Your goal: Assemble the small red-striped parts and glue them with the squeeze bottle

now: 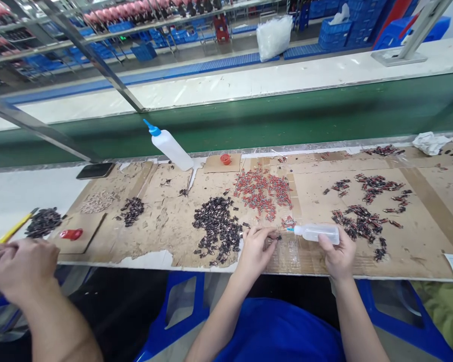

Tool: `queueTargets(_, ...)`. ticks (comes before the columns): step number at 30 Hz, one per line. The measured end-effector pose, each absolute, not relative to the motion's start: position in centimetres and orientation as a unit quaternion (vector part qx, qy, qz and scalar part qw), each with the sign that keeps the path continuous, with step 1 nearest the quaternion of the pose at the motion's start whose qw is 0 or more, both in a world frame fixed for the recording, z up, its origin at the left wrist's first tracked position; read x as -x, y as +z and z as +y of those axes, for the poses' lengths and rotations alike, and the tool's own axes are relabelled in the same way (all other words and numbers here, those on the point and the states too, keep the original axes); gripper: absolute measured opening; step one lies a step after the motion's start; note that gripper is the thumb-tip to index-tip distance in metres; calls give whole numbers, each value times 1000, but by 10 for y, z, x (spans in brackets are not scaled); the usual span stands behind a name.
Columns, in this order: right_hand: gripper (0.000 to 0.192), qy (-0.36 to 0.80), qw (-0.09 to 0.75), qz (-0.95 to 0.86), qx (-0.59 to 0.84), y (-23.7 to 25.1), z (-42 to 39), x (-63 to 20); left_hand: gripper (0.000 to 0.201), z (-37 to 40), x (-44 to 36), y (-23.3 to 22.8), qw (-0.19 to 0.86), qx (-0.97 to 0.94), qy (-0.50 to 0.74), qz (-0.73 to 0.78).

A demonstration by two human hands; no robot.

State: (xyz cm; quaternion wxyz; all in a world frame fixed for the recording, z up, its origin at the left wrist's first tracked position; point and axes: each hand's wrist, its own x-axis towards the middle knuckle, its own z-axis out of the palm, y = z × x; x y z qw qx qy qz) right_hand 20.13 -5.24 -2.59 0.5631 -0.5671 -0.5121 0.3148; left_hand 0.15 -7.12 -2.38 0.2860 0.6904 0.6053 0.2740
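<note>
My right hand is wrapped round a small translucent squeeze bottle, tilted almost level with its thin blue tip pointing left. Opposite the tip, my left hand pinches a small black part between thumb and fingers, low over the cardboard. A pile of small black parts lies just left of my left hand. Beyond both hands spreads a heap of small red-and-silver pieces. To the right of the bottle lie clusters of black-and-red pieces.
A co-worker's hands are at the far left, beside a yellow-handled tool. A large white bottle with a blue nozzle leans at the back. A red cap and a phone-like dark slab lie along the cardboard-covered bench.
</note>
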Motion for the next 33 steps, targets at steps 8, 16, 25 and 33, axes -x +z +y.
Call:
queueTargets(8, 22, 288, 512, -543, 601, -21, -59, -187, 38, -70, -4, -25, 294, -673, 285, 616)
queueTargets(16, 26, 264, 473, -581, 607, -19, -58, -184, 39, -69, -5, -20, 299, -667, 275, 625)
queueTargets(25, 26, 265, 453, -591, 613, -25, -56, -188, 39, -68, -5, -21, 304, -664, 275, 626)
queueTargets(33, 28, 283, 450, -597, 601, -27, -53, -193, 39, -69, -4, -22, 306, -663, 278, 624)
